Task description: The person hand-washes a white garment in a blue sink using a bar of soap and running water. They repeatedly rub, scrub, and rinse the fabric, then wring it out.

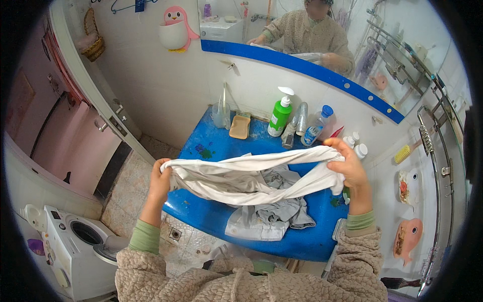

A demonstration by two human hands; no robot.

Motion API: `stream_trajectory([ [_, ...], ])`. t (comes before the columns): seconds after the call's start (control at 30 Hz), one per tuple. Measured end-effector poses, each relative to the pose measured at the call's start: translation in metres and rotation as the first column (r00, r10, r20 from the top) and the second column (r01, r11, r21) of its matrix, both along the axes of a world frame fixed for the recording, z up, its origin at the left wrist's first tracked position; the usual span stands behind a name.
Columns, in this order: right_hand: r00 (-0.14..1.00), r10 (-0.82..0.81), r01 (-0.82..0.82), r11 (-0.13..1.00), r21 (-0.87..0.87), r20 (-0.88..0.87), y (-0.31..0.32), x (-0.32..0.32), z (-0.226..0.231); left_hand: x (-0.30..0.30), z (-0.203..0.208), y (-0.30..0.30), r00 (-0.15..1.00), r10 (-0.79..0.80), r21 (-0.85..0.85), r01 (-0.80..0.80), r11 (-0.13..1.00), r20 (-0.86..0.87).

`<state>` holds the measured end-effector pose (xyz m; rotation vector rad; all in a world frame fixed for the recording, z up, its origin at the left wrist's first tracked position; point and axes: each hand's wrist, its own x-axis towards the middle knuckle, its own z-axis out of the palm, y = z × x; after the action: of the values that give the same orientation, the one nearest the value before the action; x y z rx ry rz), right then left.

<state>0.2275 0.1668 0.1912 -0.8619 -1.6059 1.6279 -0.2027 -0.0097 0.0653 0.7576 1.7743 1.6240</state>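
A white cloth garment point(226, 173) is stretched sideways between my two hands, above the blue counter point(201, 204). Its left end is pinched by my left hand point(160, 178), fingers closed on the fabric. My right hand point(350, 168) grips the other end, thumb and fingers wrapped on it. The cloth hangs in loose folds with a gap between its upper and lower layers; what kind of garment it is does not show. Beneath it, a crumpled light grey garment point(274, 216) lies on the counter, partly hidden by the white cloth.
Along the counter's back stand a clear cup point(220, 117), a soap dish point(240, 127), a green pump bottle point(279, 118) and a blue-capped bottle point(317, 126). A mirror point(282, 30) hangs above. At lower left is a washing machine point(70, 256), its door open. Metal rails point(433, 166) line the right wall.
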Motion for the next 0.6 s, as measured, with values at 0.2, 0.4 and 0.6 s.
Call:
stream_trajectory([
  [0.2,0.91,0.124,-0.142,0.99,0.017,0.397,0.007,0.006,-0.062,-0.033,-0.024,-0.012,0.992,-0.122,-0.324,0.11,0.94,-0.018],
  [0.4,0.573,0.11,-0.155,0.988,-0.024,0.812,-0.021,0.035,-0.222,-0.022,-0.075,-0.03,0.54,-0.284,-0.471,-0.245,0.848,-0.793],
  [0.6,0.604,-0.09,-0.029,0.99,0.135,0.792,-0.023,0.047,-0.233,0.074,-0.072,-0.009,0.335,-0.235,-0.099,0.378,0.921,-0.912],
])
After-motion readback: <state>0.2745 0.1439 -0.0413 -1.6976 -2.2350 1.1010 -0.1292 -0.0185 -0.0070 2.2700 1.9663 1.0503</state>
